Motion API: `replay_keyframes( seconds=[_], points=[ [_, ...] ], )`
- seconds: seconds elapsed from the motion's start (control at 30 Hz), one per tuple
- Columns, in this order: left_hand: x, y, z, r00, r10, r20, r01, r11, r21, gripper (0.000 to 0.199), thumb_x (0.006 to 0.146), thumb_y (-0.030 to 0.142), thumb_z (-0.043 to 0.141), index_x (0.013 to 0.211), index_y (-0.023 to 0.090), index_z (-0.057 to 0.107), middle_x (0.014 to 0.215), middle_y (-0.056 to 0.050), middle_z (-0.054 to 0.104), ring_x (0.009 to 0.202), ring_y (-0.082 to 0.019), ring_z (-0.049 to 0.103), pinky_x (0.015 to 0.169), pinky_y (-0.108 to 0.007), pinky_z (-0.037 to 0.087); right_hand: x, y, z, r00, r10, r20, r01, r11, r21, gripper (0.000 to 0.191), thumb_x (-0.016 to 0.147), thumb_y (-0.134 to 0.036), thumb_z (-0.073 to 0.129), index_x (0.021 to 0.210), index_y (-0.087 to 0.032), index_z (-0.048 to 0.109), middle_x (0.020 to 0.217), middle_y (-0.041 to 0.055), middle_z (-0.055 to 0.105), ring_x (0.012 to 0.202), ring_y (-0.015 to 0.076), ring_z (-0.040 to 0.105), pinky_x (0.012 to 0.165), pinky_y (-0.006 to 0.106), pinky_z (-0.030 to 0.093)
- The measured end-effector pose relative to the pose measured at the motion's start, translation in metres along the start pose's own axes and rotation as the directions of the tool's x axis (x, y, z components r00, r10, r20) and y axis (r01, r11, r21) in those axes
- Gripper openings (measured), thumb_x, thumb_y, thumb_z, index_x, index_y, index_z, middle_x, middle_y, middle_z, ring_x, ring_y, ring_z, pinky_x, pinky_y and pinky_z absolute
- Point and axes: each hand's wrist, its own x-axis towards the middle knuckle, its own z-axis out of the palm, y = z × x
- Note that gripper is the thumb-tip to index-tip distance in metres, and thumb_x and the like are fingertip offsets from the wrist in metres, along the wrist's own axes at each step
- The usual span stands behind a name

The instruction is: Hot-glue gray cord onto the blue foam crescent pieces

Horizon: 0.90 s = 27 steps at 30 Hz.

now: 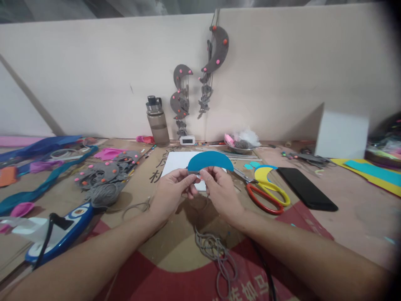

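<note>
A blue crescent-shaped piece point(211, 160) is held up in front of me, its rounded edge upward. My left hand point(179, 181) pinches its left end, thumb against fingers. The lower edge of the same piece is gripped by my right hand point(217, 184), close beside the left. The fingers hide part of that edge, and something small between the fingertips cannot be made out. Beneath both hands lies a white sheet point(175, 161) on cardboard. A loose grey cord point(216, 246) is heaped below my hands, its thin upper end running up toward them.
Red-and-yellow scissors point(266, 196) and a black phone point(308, 188) lie to the right. On the left are a glue gun point(62, 232), a grey yarn ball point(105, 194) and blue ribbons point(46, 188). A bottle point(157, 125) stands at the wall; decorated grey crescents point(221, 46) hang there.
</note>
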Motion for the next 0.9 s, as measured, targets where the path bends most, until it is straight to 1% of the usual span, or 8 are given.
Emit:
replay_keyframes(
  seconds=[0.17,0.27,0.43,0.53,0.63,0.73,0.83,0.9],
  points=[
    [-0.0006,-0.0023,-0.0005,1.000,0.012,0.000,-0.012,1.000,-0.020,0.020,0.075,0.032,0.064,0.079,0.013,0.063,0.070,-0.004,0.065,0.052,-0.008,0.054,0.045,-0.018,0.043,0.0011,0.0036,0.0001,1.000,0.009,-0.005,-0.009,1.000,0.019,0.023,0.083,-0.040,0.049,0.080,-0.018,0.055,0.069,-0.0013,0.055,0.057,0.0105,0.047,0.055,0.025,0.038],
    [-0.0005,-0.0037,-0.0008,1.000,0.016,-0.002,-0.016,0.999,-0.033,0.019,0.075,0.032,0.063,0.080,0.013,0.063,0.071,-0.004,0.065,0.052,-0.008,0.054,0.046,-0.019,0.043,0.0016,0.0034,0.0000,1.000,0.016,0.004,-0.016,0.999,0.048,0.021,0.082,-0.039,0.050,0.081,-0.018,0.054,0.071,-0.0009,0.056,0.058,0.0106,0.047,0.055,0.025,0.038],
    [-0.0002,-0.0049,-0.0018,1.000,0.006,-0.012,-0.006,0.999,-0.043,0.018,0.075,0.032,0.064,0.079,0.014,0.064,0.064,-0.002,0.063,0.053,-0.009,0.054,0.049,-0.019,0.042,0.0026,0.0025,-0.0003,0.999,0.021,0.035,-0.024,0.996,0.086,0.015,0.080,-0.033,0.052,0.080,-0.018,0.055,0.071,-0.0012,0.059,0.065,0.0114,0.052,0.063,0.025,0.040],
    [0.0002,-0.0036,-0.0021,1.000,-0.017,0.007,0.017,0.998,-0.068,0.018,0.074,0.031,0.065,0.080,0.014,0.064,0.068,-0.003,0.064,0.054,-0.008,0.055,0.049,-0.019,0.042,0.0040,0.0040,-0.0008,0.999,0.018,0.028,-0.021,0.996,0.084,0.014,0.079,-0.031,0.054,0.079,-0.018,0.057,0.072,-0.0005,0.062,0.067,0.0119,0.053,0.066,0.026,0.041],
    [0.0013,-0.0021,-0.0019,0.996,-0.070,0.057,0.077,0.988,-0.135,0.018,0.075,0.030,0.064,0.078,0.012,0.063,0.076,-0.003,0.064,0.054,-0.006,0.054,0.047,-0.017,0.041,0.0052,0.0059,-0.0014,1.000,-0.001,0.019,0.000,0.998,0.070,0.016,0.078,-0.033,0.055,0.079,-0.017,0.058,0.070,-0.0002,0.062,0.065,0.0123,0.053,0.065,0.027,0.041],
    [0.0029,-0.0027,-0.0008,0.991,-0.106,0.079,0.119,0.977,-0.177,0.018,0.075,0.029,0.065,0.078,0.012,0.059,0.074,-0.002,0.063,0.051,-0.004,0.051,0.045,-0.014,0.038,0.0057,0.0054,-0.0014,1.000,-0.003,0.008,0.002,0.999,0.044,0.017,0.077,-0.034,0.055,0.078,-0.017,0.059,0.070,0.0006,0.062,0.065,0.0130,0.054,0.065,0.027,0.041],
    [0.0041,-0.0047,0.0010,0.998,-0.049,0.033,0.054,0.983,-0.173,0.024,0.071,0.028,0.069,0.087,0.016,0.055,0.072,0.000,0.064,0.048,-0.004,0.050,0.043,-0.014,0.035,0.0052,0.0025,-0.0006,1.000,0.020,-0.018,-0.020,1.000,0.018,0.017,0.076,-0.034,0.055,0.078,-0.017,0.059,0.070,0.0010,0.063,0.065,0.0133,0.055,0.064,0.027,0.041],
    [0.0040,-0.0052,0.0018,1.000,-0.025,0.018,0.028,0.987,-0.160,0.025,0.071,0.028,0.069,0.086,0.016,0.053,0.067,0.001,0.063,0.047,-0.004,0.049,0.042,-0.015,0.034,0.0045,0.0005,0.0001,0.999,0.023,-0.033,-0.023,1.000,0.004,0.017,0.076,-0.034,0.055,0.077,-0.017,0.058,0.069,0.0007,0.063,0.064,0.0133,0.055,0.063,0.027,0.041]
  ],
)
